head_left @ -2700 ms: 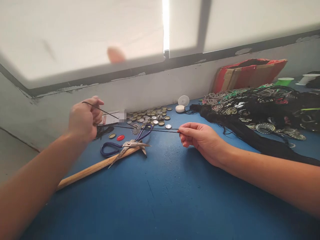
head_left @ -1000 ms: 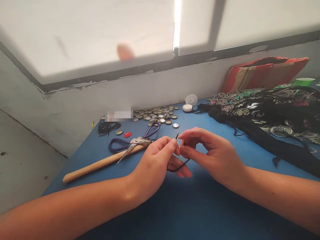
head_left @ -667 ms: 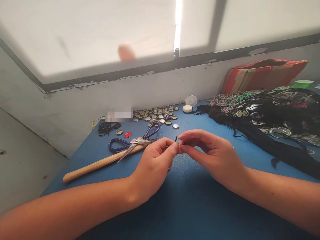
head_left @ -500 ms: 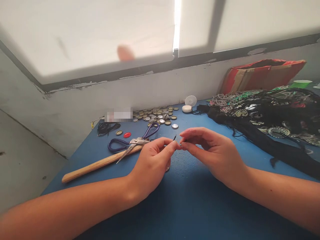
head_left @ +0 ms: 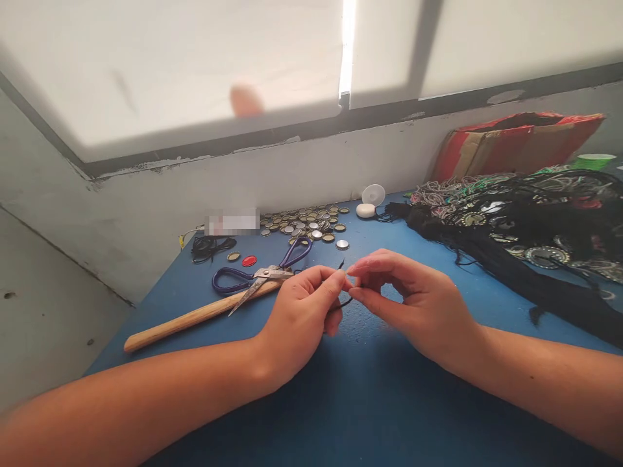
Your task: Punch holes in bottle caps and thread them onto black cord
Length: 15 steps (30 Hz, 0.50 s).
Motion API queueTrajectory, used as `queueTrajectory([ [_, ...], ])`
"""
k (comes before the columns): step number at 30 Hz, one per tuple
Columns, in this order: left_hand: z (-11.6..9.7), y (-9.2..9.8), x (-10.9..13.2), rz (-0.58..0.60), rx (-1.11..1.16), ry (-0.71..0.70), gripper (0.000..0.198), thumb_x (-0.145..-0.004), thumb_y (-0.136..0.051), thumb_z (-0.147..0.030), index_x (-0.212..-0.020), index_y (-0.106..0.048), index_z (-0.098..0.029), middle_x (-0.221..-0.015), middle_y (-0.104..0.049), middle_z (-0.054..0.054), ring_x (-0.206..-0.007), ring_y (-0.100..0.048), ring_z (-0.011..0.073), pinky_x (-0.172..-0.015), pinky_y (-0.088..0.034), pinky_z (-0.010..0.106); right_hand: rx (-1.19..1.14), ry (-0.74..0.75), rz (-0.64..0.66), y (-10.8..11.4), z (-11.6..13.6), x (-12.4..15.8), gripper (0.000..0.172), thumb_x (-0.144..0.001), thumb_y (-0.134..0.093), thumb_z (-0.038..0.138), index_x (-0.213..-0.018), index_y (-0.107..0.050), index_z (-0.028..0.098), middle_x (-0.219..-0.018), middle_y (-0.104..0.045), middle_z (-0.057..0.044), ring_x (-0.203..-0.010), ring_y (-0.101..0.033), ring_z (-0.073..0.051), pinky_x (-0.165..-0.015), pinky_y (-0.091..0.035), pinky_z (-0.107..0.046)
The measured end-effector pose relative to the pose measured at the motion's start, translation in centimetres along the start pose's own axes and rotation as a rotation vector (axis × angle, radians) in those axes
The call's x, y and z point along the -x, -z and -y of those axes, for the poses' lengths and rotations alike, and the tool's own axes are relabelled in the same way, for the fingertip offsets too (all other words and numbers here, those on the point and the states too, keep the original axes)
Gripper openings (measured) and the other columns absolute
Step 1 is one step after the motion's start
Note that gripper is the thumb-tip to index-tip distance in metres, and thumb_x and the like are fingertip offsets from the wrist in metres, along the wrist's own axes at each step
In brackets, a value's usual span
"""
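Note:
Over the blue table, my left hand [head_left: 306, 311] is closed, its thumb and finger pinching a thin black cord [head_left: 342, 305]. A short end of that cord pokes up above the thumb, and a curved piece shows below, running towards the other hand. My right hand [head_left: 413, 292] meets it fingertip to fingertip, thumb and forefinger pinched on the cord; the exact spot between the tips is partly hidden. Just left of my left hand lie scissors [head_left: 265, 274] with blue handles, blades apart, resting across a wooden stick [head_left: 195, 319].
Many bottle caps [head_left: 311, 220] are strewn at the back, with a red cap [head_left: 249, 261] nearer. A black cord bundle [head_left: 209, 246] lies left. A white round object [head_left: 365, 211] sits by the wall. To the right are a tangled heap of cords [head_left: 535, 214] and a red cardboard box [head_left: 516, 152].
A curved piece of black cord now shows below the fingertips. My right fingertips have shifted slightly towards the left hand; the view has moved a little.

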State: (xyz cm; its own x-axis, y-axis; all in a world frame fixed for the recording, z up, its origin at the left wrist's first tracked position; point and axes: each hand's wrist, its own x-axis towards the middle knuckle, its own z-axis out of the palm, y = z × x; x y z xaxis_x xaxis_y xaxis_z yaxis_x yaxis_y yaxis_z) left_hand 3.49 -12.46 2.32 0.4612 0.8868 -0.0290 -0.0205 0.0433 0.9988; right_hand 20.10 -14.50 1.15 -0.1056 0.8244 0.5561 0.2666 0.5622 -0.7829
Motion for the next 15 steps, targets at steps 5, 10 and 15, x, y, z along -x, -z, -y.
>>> queueTrajectory([
  [5, -0.04, 0.40, -0.05, 0.020, -0.121, -0.071, 0.030, -0.088, -0.059, -0.043, -0.081, -0.066, -0.015, -0.062, -0.041, -0.003, -0.056, -0.030, 0.0063, -0.050, -0.026, 0.021, 0.025, -0.012, -0.026, -0.03, -0.05, -0.22, 0.010, -0.085, -0.065, 0.026, -0.094, -0.063, 0.024, -0.078, -0.059, 0.003, -0.070, -0.054, -0.008, -0.064, -0.048, -0.022],
  [10, -0.16, 0.65, 0.05, 0.072, -0.154, -0.102, 0.032, -0.092, -0.054, -0.040, -0.073, -0.062, -0.015, -0.059, -0.030, -0.004, -0.056, -0.022, 0.0078, -0.051, -0.021, 0.024, 0.014, -0.071, 0.020, 0.26, -0.22, -0.26, 0.021, -0.082, -0.067, 0.027, -0.103, -0.063, 0.025, -0.092, -0.060, 0.002, -0.067, -0.056, -0.006, -0.062, -0.050, -0.021],
  [15, -0.09, 0.86, -0.09, 0.146, -0.116, -0.073, 0.042, -0.092, -0.053, -0.044, -0.062, -0.047, -0.015, -0.057, -0.019, -0.005, -0.054, -0.014, 0.0087, -0.050, -0.015, 0.027, -0.010, -0.146, 0.065, 0.44, -0.42, -0.41, 0.025, -0.082, -0.066, 0.034, -0.105, -0.064, 0.023, -0.088, -0.063, 0.000, -0.070, -0.059, -0.010, -0.062, -0.050, -0.024],
])
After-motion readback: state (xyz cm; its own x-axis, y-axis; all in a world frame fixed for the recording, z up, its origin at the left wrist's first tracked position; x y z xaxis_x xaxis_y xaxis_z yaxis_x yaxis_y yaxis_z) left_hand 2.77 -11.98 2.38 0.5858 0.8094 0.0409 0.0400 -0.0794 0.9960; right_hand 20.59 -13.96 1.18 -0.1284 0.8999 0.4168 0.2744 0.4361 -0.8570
